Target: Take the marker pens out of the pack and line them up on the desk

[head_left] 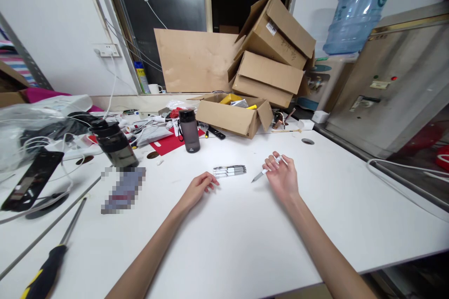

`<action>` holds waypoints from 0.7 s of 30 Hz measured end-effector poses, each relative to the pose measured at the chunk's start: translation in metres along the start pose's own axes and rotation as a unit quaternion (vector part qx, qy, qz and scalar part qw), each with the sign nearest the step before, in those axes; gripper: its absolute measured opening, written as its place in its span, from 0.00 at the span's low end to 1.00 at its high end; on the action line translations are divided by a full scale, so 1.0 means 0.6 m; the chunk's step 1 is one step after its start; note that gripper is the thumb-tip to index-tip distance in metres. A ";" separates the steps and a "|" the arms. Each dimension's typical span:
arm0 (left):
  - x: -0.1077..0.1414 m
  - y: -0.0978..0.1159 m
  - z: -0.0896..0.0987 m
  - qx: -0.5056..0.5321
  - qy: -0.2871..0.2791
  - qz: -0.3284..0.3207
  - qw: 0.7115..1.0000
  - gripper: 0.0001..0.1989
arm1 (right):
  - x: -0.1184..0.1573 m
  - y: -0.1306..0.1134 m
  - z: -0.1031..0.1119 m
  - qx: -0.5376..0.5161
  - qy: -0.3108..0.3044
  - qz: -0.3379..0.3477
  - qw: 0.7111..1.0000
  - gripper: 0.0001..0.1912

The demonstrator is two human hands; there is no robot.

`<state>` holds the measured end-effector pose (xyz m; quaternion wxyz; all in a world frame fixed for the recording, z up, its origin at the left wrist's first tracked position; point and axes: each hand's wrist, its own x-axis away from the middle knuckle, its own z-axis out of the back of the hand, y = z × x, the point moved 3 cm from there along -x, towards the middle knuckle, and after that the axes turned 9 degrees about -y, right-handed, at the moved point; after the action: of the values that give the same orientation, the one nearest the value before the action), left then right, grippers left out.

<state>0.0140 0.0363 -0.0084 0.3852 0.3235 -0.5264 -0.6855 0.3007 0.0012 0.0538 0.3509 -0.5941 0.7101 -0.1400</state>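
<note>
A pen (264, 172) is gripped in the right hand (281, 178) — the left hand (197, 189), fingers loosely curled, is rested empty beside the grouped pens (229, 170).

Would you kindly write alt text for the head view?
A person's right hand holds a white pen over a white table, while the left hand rests beside a small bundle of pens. Bottles, cables and cardboard boxes crowd the far edge.

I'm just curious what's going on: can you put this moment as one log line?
right hand: holds white pen, tip left | left hand: flat on white table, fingertips by pen bundle | grey bottle behind
</note>
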 end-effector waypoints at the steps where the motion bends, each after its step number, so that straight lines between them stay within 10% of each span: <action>1: 0.000 0.001 0.000 0.000 0.001 0.001 1.000 0.16 | 0.000 -0.003 0.002 -0.005 0.007 0.009 1.000 0.05; 15: 0.007 0.023 -0.005 0.031 0.037 -0.018 0.999 0.13 | -0.008 0.011 0.016 0.094 -0.009 0.008 0.996 0.05; 21: 0.015 0.060 -0.027 0.013 0.021 -0.059 0.998 0.10 | 0.015 0.047 -0.014 0.394 -0.131 -0.096 0.905 0.12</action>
<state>0.0302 0.0156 0.0225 0.3512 0.3732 -0.5069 -0.6931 0.2736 -0.0019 0.0394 0.6309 -0.4855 0.4846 -0.3626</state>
